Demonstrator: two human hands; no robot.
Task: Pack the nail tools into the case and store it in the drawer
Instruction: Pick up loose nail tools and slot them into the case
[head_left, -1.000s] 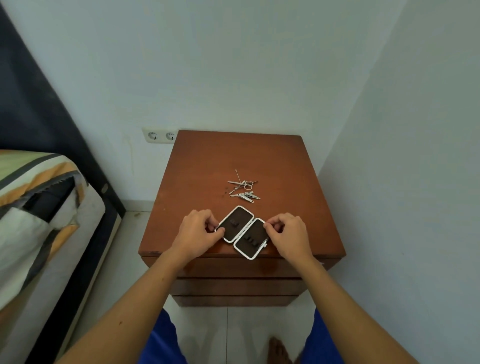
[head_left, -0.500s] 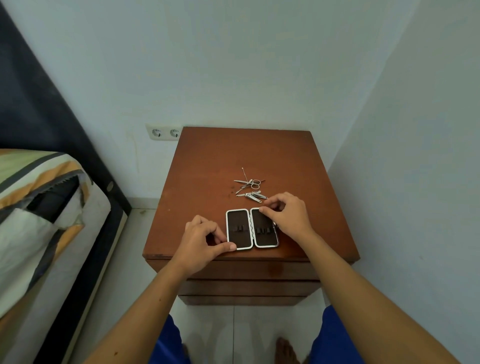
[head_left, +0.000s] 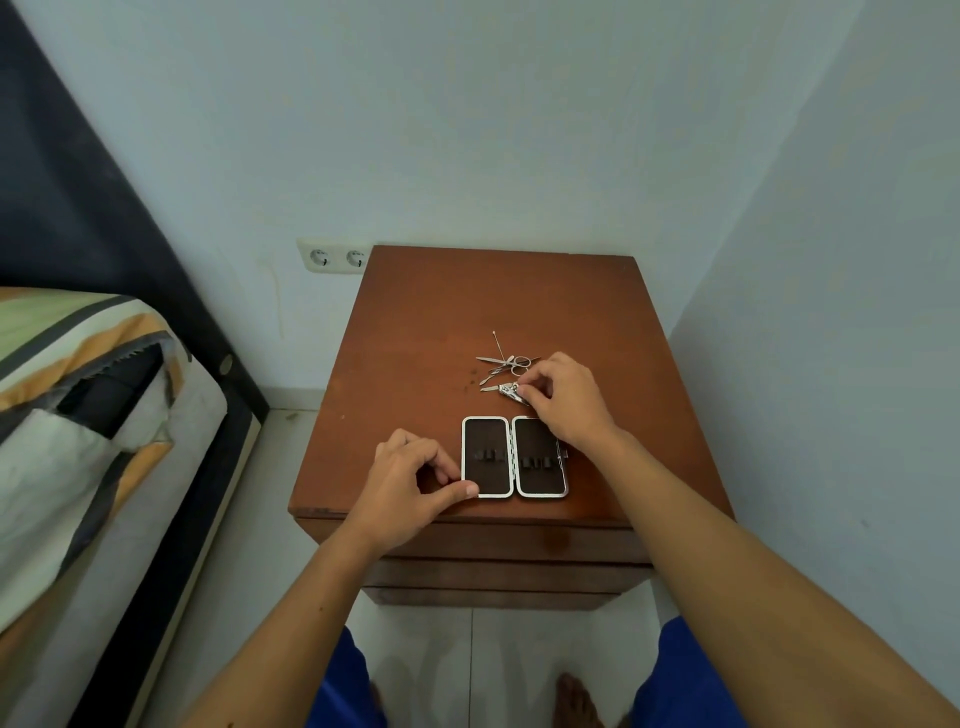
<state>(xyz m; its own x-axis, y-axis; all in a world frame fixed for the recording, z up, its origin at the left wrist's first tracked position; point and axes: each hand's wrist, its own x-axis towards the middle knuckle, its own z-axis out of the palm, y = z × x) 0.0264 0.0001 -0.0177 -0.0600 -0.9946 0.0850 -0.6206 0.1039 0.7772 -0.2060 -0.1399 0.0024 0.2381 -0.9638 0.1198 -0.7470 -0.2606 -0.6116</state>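
Note:
The nail case (head_left: 511, 457) lies open and flat near the front edge of the brown nightstand (head_left: 415, 332), two dark halves with white rims and small elastic loops inside. My left hand (head_left: 410, 486) pinches the case's lower left corner. My right hand (head_left: 563, 397) is just behind the case, fingertips closed on a silver nail clipper (head_left: 511, 392). Behind it lie small scissors (head_left: 511, 362) and several thin metal tools (head_left: 496, 343) in a loose pile. Drawer fronts (head_left: 498, 545) show below the top, closed.
A bed with a striped cover (head_left: 78, 415) and dark frame stands at the left. A double wall socket (head_left: 335, 256) is behind the nightstand's left corner. Walls close in at the back and right. My bare foot (head_left: 574, 701) rests on the white floor tiles.
The case was turned from a diagonal to square with the front edge. My right hand left the case and moved back onto the nail clipper. My left hand shifted to the lower left corner.

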